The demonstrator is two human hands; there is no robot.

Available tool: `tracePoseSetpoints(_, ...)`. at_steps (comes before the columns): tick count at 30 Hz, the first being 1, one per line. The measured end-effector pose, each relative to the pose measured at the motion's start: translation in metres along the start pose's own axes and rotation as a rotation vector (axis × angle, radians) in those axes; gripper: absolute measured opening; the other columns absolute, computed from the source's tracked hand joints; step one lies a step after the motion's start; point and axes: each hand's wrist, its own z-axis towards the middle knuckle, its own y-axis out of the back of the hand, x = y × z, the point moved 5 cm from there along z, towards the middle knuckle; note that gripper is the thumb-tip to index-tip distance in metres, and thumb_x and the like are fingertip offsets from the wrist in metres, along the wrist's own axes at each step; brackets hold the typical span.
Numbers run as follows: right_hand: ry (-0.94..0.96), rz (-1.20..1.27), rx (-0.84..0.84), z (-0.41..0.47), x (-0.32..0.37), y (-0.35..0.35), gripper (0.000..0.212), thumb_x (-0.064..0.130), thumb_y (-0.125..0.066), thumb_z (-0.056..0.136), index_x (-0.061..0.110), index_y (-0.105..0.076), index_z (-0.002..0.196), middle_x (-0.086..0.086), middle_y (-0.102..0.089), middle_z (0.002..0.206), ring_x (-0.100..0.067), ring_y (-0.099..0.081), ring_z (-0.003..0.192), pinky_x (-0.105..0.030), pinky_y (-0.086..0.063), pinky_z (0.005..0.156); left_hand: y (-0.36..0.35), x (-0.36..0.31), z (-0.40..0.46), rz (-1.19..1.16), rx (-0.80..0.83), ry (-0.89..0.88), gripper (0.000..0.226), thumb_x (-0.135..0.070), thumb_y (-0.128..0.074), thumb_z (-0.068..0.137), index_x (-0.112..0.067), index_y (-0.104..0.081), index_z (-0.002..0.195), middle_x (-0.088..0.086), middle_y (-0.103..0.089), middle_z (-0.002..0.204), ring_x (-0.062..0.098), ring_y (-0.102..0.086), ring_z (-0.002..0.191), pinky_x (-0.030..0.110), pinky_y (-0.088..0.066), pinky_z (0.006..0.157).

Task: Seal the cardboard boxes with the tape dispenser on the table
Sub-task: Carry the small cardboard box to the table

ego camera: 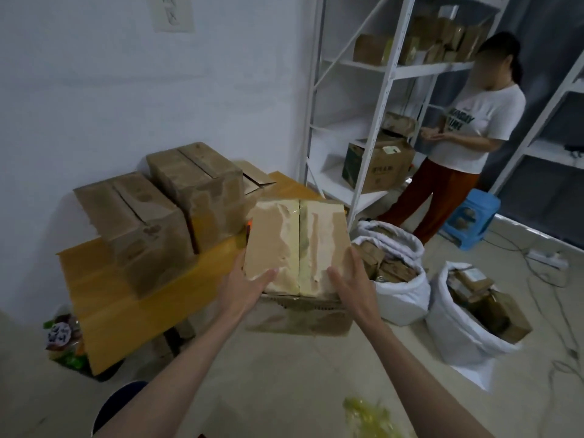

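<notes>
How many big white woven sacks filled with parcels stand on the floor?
2. One white woven sack stands just right of the taped cardboard box held by both hands; the other white sack stands further right, nearer the camera. More may be hidden behind the box.

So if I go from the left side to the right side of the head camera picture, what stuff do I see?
Snack bag on the floor → two brown boxes on the table → taped box held in both hands → white sacks full of parcels → blue stool.
</notes>
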Motion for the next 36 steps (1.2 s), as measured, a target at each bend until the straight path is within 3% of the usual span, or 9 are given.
tracePoseSetpoints(7, -0.042, 0.037, -0.031, 0.094, -0.023, 0.004, 0.081, 0.053, -0.060, 0.095, 0.033, -0.014, 0.159, 0.002, -0.038, 0.159, -0.027, -0.041, 0.142, -0.046, -0.038, 0.113, -0.051, -0.023, 0.085, 0.028, 0.062, 0.017, 0.082, -0.059, -0.074, 0.080, -0.035, -0.038, 0.149, -0.014, -0.055, 0.119, 0.014, -0.047, 0.111, 0.038, -0.041, 0.099)
tracePoseSetpoints(9, -0.057, 0.051, -0.027, 0.125, -0.033, 0.006, 0.083, 0.054, -0.061, 0.094, 0.030, -0.015, 0.159, 0.001, -0.042, 0.157, -0.028, -0.045, 0.139, -0.046, -0.041, 0.111, -0.069, -0.030, 0.110, 0.040, 0.078, 0.032, 0.085, -0.058, -0.074, 0.081, -0.033, -0.033, 0.152, -0.010, -0.054, 0.126, 0.016, -0.043, 0.112, 0.036, -0.037, 0.096)
tracePoseSetpoints(12, -0.087, 0.044, 0.001, 0.178, -0.048, 0.010, 0.080, 0.056, -0.060, 0.093, 0.026, -0.022, 0.157, -0.002, -0.045, 0.154, -0.031, -0.049, 0.135, -0.049, -0.044, 0.109, -0.101, -0.039, 0.151, 0.036, 0.095, 0.039, 0.086, -0.057, -0.074, 0.081, -0.033, -0.032, 0.152, -0.012, -0.050, 0.118, 0.012, -0.039, 0.105, 0.028, -0.035, 0.089)
tracePoseSetpoints(17, -0.097, 0.054, 0.015, 0.281, -0.072, 0.026, 0.073, 0.055, -0.061, 0.093, 0.025, -0.033, 0.152, -0.004, -0.050, 0.148, -0.033, -0.051, 0.132, -0.050, -0.043, 0.109, -0.164, -0.050, 0.228, -0.011, 0.090, 0.077, 0.091, -0.068, -0.077, 0.069, -0.040, -0.037, 0.146, -0.018, -0.056, 0.112, 0.015, -0.057, 0.109, 0.033, -0.051, 0.090)
tracePoseSetpoints(22, -0.096, 0.047, 0.044, 0.372, -0.089, 0.044, 0.072, 0.051, -0.061, 0.095, 0.022, -0.032, 0.154, -0.005, -0.047, 0.151, -0.029, -0.048, 0.134, -0.038, -0.039, 0.103, -0.222, -0.075, 0.293, -0.071, 0.098, 0.108, 0.088, -0.064, -0.077, 0.073, -0.043, -0.035, 0.148, -0.023, -0.054, 0.119, 0.009, -0.052, 0.112, 0.029, -0.041, 0.097)
tracePoseSetpoints(25, -0.070, 0.048, 0.053, 0.415, -0.094, 0.048, 0.068, 0.045, -0.064, 0.095, 0.017, -0.038, 0.151, -0.005, -0.051, 0.146, -0.024, -0.050, 0.128, -0.030, -0.036, 0.095, -0.244, -0.083, 0.319, -0.108, 0.084, 0.133, 0.083, -0.056, -0.079, 0.077, -0.043, -0.037, 0.147, -0.027, -0.052, 0.116, 0.003, -0.047, 0.109, 0.020, -0.035, 0.090)
tracePoseSetpoints(29, -0.027, 0.042, 0.108, 0.469, -0.095, 0.043, 0.071, 0.055, -0.063, 0.092, 0.024, -0.039, 0.151, -0.002, -0.054, 0.143, -0.023, -0.053, 0.126, -0.037, -0.043, 0.097, -0.258, -0.089, 0.354, -0.136, 0.046, 0.137, 0.075, -0.049, -0.080, 0.079, -0.043, -0.039, 0.141, -0.035, -0.052, 0.108, -0.012, -0.051, 0.091, 0.002, -0.037, 0.073)
tracePoseSetpoints(33, -0.024, 0.035, 0.119, 0.521, -0.097, 0.040, 0.072, 0.054, -0.065, 0.092, 0.024, -0.038, 0.152, -0.002, -0.055, 0.143, -0.025, -0.054, 0.125, -0.038, -0.043, 0.096, -0.281, -0.088, 0.399, -0.217, 0.088, 0.133, 0.098, -0.059, -0.081, 0.072, -0.039, -0.029, 0.153, -0.024, -0.056, 0.129, 0.003, -0.054, 0.118, 0.017, -0.043, 0.089)
tracePoseSetpoints(36, -0.037, 0.016, 0.111, 0.565, -0.099, 0.043, 0.071, 0.054, -0.066, 0.091, 0.024, -0.040, 0.150, -0.002, -0.055, 0.140, -0.027, -0.054, 0.124, -0.041, -0.046, 0.097, -0.304, -0.086, 0.436, -0.262, 0.135, 0.132, 0.093, -0.046, -0.084, 0.075, -0.037, -0.030, 0.151, -0.021, -0.055, 0.127, 0.001, -0.054, 0.110, 0.003, -0.044, 0.068)
